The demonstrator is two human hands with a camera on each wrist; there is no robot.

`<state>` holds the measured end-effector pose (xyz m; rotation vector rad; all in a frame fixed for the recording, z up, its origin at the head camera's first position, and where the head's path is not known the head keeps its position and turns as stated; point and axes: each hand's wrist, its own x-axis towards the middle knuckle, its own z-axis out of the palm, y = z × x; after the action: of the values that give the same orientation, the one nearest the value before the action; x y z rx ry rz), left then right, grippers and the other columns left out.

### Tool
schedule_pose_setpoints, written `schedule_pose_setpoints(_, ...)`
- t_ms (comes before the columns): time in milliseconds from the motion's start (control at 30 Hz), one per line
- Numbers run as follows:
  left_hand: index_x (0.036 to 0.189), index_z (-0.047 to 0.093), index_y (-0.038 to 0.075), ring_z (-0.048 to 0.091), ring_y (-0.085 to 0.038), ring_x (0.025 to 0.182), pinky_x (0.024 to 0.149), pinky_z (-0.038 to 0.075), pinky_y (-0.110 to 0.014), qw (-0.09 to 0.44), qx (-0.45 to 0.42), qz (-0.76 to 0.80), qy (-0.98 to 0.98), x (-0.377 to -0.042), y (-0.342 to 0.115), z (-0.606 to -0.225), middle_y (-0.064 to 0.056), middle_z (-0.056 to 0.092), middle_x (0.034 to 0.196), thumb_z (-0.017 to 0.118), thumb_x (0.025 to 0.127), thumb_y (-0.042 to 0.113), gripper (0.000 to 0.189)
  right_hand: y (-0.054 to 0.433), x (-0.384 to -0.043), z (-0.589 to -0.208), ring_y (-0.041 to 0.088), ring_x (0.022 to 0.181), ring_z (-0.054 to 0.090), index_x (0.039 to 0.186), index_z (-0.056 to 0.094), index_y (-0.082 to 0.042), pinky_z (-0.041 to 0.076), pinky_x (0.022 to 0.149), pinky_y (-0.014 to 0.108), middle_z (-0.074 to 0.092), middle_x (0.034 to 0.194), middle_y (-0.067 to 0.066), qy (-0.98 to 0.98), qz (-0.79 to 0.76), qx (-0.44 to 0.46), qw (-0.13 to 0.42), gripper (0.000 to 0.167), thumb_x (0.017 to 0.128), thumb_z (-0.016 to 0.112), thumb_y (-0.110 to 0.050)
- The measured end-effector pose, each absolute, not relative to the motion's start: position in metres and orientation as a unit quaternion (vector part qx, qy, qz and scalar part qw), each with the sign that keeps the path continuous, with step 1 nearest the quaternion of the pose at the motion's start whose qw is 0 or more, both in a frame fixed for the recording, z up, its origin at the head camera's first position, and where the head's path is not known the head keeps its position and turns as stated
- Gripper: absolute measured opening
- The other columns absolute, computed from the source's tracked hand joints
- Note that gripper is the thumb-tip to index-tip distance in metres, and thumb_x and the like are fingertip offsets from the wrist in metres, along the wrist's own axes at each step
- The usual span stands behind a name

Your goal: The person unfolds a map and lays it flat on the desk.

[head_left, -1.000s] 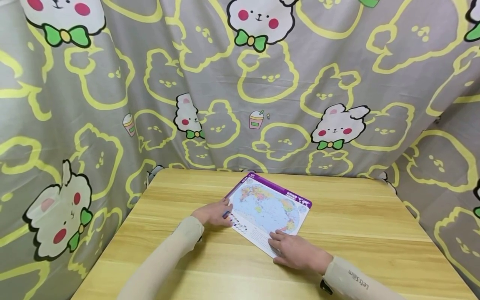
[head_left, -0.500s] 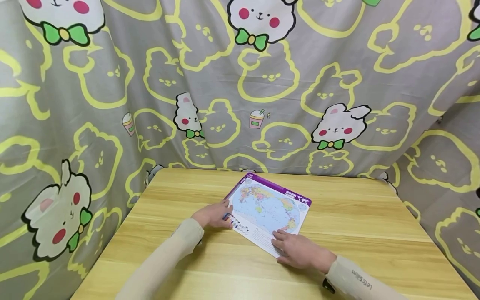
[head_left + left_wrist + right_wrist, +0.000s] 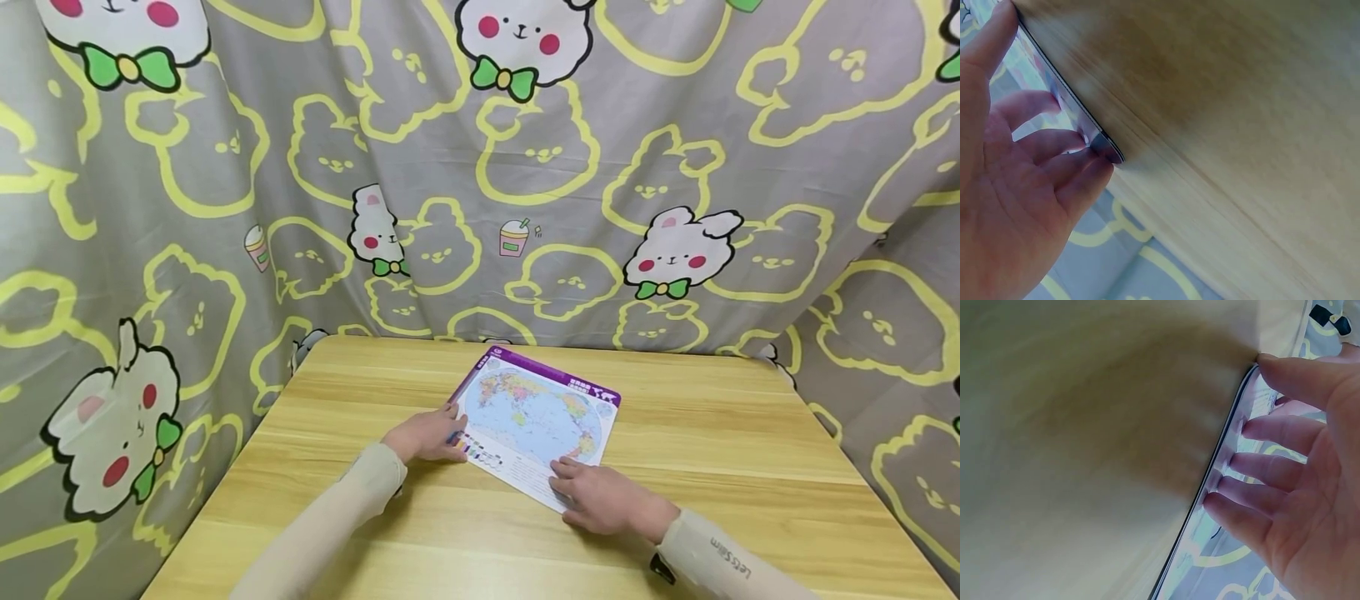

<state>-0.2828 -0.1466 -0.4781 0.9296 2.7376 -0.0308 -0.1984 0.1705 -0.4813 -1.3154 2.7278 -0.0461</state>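
A flat world map sheet (image 3: 525, 417) with a purple top border lies turned at an angle on the wooden table. At its left corner my left hand (image 3: 427, 433) rests with fingertips on the surface; in the left wrist view that hand (image 3: 1022, 162) has its fingers slightly bent and touching the map (image 3: 1079, 115). My right hand (image 3: 611, 500) lies over the near right corner. The right wrist view shows the fingers of this hand (image 3: 1310, 469) spread along the map's dark edge (image 3: 1210, 465), tips touching it and thumb at the corner.
The pale wooden table (image 3: 712, 442) extends to both sides of the map. Behind it and at the sides hangs a grey curtain (image 3: 435, 158) printed with yellow outlines and white rabbits, close to the table's far edge.
The map has turned slightly counterclockwise: its near corner has shifted right and its right corner a little away. My right hand has slid right with it; the left has hardly moved.
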Motion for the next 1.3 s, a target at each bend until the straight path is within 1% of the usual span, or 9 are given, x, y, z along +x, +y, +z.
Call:
schedule_pose_setpoints(267, 0.139, 0.046, 0.004, 0.038, -0.033, 0.131, 0.104, 0.038, -0.041, 0.104, 0.321, -0.025, 0.941, -0.278, -0.147, -0.482, -0.022, 0.038, 0.144, 0.057, 0.088, 0.056, 0.074, 0.175, -0.199, -0.479, 0.033, 0.124, 0.048, 0.128, 0.058, -0.004, 0.045, 0.096, 0.043, 0.049, 0.136, 0.02, 0.898, -0.003, -0.436, 0.06, 0.046, 0.089, 0.063, -0.028)
schedule_pose_setpoints(433, 0.138, 0.048, 0.004, 0.04, -0.033, 0.13, 0.103, 0.038, -0.041, 0.096, 0.32, -0.032, 0.942, -0.273, -0.145, -0.481, -0.021, 0.041, 0.142, 0.057, 0.088, 0.054, 0.071, 0.177, -0.201, -0.479, 0.034, 0.125, 0.047, 0.127, 0.058, -0.004, 0.044, 0.098, 0.044, 0.048, 0.137, 0.019, 0.9, -0.003, -0.43, 0.066, 0.045, 0.088, 0.064, -0.025)
schedule_pose_setpoints(600, 0.138, 0.048, 0.004, 0.038, -0.034, 0.131, 0.105, 0.037, -0.042, 0.1, 0.321, -0.024, 0.942, -0.269, -0.144, -0.478, -0.023, 0.04, 0.142, 0.058, 0.089, 0.05, 0.068, 0.181, -0.205, -0.481, 0.035, 0.126, 0.045, 0.126, 0.059, -0.003, 0.042, 0.099, 0.046, 0.047, 0.137, 0.02, 0.898, -0.007, -0.435, 0.063, 0.043, 0.088, 0.064, -0.023)
schedule_pose_setpoints(800, 0.139, 0.047, 0.005, 0.036, -0.034, 0.133, 0.106, 0.035, -0.042, 0.106, 0.318, -0.023, 0.942, -0.265, -0.143, -0.479, -0.023, 0.037, 0.144, 0.055, 0.092, 0.049, 0.065, 0.185, -0.207, -0.481, 0.037, 0.125, 0.045, 0.124, 0.059, -0.002, 0.042, 0.098, 0.047, 0.048, 0.136, 0.021, 0.9, -0.018, -0.432, 0.059, 0.039, 0.089, 0.063, -0.018)
schedule_pose_setpoints(1133, 0.139, 0.048, 0.007, 0.039, -0.034, 0.131, 0.102, 0.039, -0.042, 0.097, 0.323, -0.033, 0.941, -0.26, -0.143, -0.48, -0.022, 0.038, 0.144, 0.054, 0.093, 0.046, 0.061, 0.188, -0.213, -0.482, 0.037, 0.124, 0.047, 0.116, 0.063, -0.005, 0.043, 0.097, 0.048, 0.05, 0.135, 0.02, 0.904, -0.032, -0.423, 0.051, 0.032, 0.087, 0.066, -0.018)
schedule_pose_setpoints(1300, 0.139, 0.049, 0.008, 0.039, -0.034, 0.131, 0.102, 0.04, -0.042, 0.095, 0.325, -0.033, 0.94, -0.257, -0.143, -0.481, -0.022, 0.038, 0.144, 0.054, 0.094, 0.045, 0.058, 0.191, -0.215, -0.482, 0.036, 0.123, 0.048, 0.118, 0.063, -0.004, 0.043, 0.097, 0.048, 0.051, 0.135, 0.02, 0.906, -0.033, -0.42, 0.052, 0.034, 0.087, 0.066, -0.019)
